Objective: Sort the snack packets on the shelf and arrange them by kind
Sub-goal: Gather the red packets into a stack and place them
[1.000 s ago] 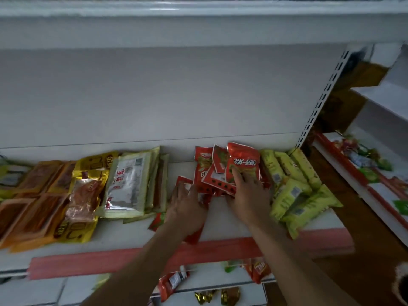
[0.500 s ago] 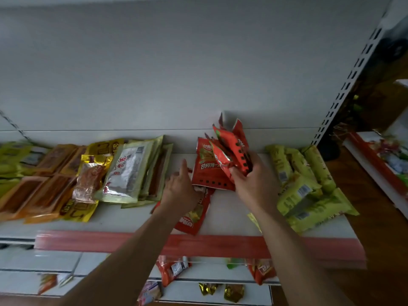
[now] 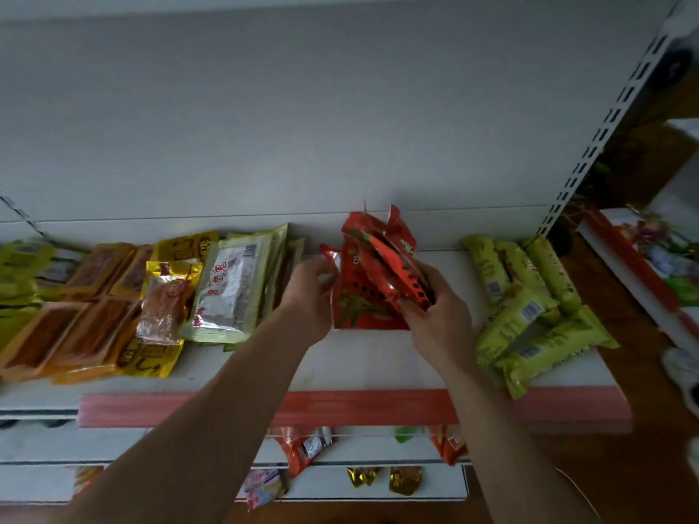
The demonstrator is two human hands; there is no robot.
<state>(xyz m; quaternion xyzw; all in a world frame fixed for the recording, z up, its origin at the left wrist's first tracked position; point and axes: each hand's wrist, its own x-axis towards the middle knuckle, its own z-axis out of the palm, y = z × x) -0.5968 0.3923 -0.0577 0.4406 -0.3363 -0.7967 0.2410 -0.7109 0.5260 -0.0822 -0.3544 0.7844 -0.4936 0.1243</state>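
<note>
Above the white shelf (image 3: pixel 378 361), a fanned bunch of red snack packets (image 3: pixel 382 259) stands between the hands. The right hand (image 3: pixel 438 315) grips its lower right edge with curled fingers, and the left hand (image 3: pixel 310 296) pinches its left edge. Yellow-green packets (image 3: pixel 529 319) lie right of the right hand.

On the shelf (image 3: pixel 378 366), held packets (image 3: pixel 382 266) stand between flat pouches (image 3: pixel 230 289) leftward and long packets (image 3: pixel 529 315) rightward.

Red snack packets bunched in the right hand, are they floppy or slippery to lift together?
Probably floppy: the red packets fan out and bend above the right hand. Their glossy film looks slick, so the bunch may slide apart unless pinched firmly. Likely light, since one hand holds several.
</note>
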